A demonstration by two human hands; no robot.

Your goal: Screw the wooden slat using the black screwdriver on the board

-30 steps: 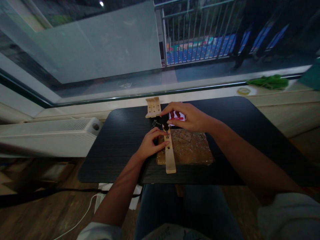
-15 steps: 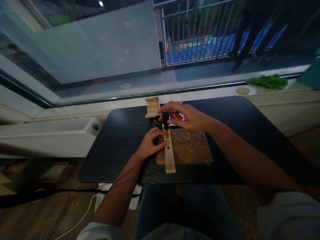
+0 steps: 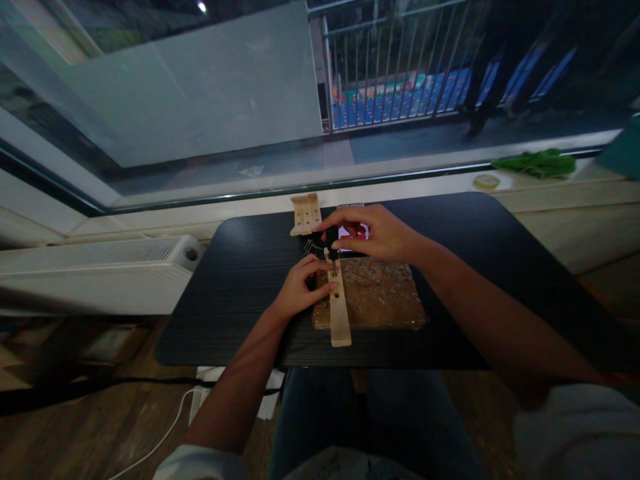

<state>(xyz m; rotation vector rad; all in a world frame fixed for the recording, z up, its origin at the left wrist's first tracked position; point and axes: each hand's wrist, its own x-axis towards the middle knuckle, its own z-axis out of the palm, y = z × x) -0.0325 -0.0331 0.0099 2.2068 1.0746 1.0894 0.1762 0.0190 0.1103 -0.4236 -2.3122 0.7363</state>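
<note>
Right hand [image 3: 383, 233] and left hand [image 3: 297, 287] meet over a pale wooden strip [image 3: 340, 320] at the middle of the work. The right has its thumb and fingers closed around a black-handled screwdriver [image 3: 332, 243], held nearly upright, presumably to keep its shaft in line with the strip's upper visible hole; whether the tip sits in a screw cannot be told. The left lays thumb and forefinger on the strip, seemingly to steady it, though pinching or mere pressing is unclear.

Beneath, a brown block [image 3: 380, 293] in shiny wrapping extends toward three o'clock; it likely gives the strip a raised support. The strip crosses its left end, its plain end pointing to six o'clock past the block's near edge.

Small metal pieces [image 3: 309, 247] lie at eleven o'clock, perhaps kept within easy reach, and beyond them holed wooden parts [image 3: 306, 215] stand grouped by the far edge of the black table [image 3: 240, 287]. Toward one o'clock, a red-and-white item [image 3: 345, 233] is partly covered by the right hand; any lettering there is unreadable, and no brand can be made out.
</note>
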